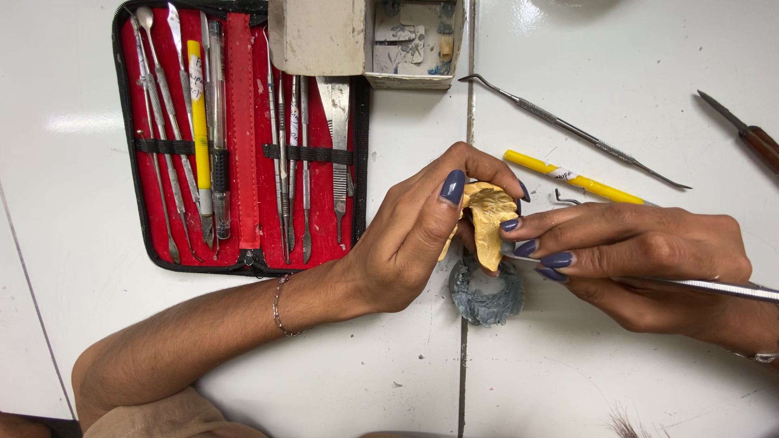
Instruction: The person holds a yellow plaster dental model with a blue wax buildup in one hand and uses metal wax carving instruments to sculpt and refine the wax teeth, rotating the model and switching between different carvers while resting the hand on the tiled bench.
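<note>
My left hand (414, 235) grips a yellow, jaw-shaped plaster cast (490, 217), with the thumb on top and fingers curled behind it. My right hand (641, 251) holds a slim metal instrument (714, 287) whose handle runs off to the right; its tip is hidden by my fingers right beside the cast. Just below the cast a grey ring-shaped lump of putty (487, 296) lies on the white table.
A red zip case (241, 134) lies open at the upper left with several metal tools strapped in. A small open cardboard box (365, 40) sits at the top. To the right lie a metal probe (568, 128), a yellow-handled tool (572, 177) and a wooden-handled tool (751, 136).
</note>
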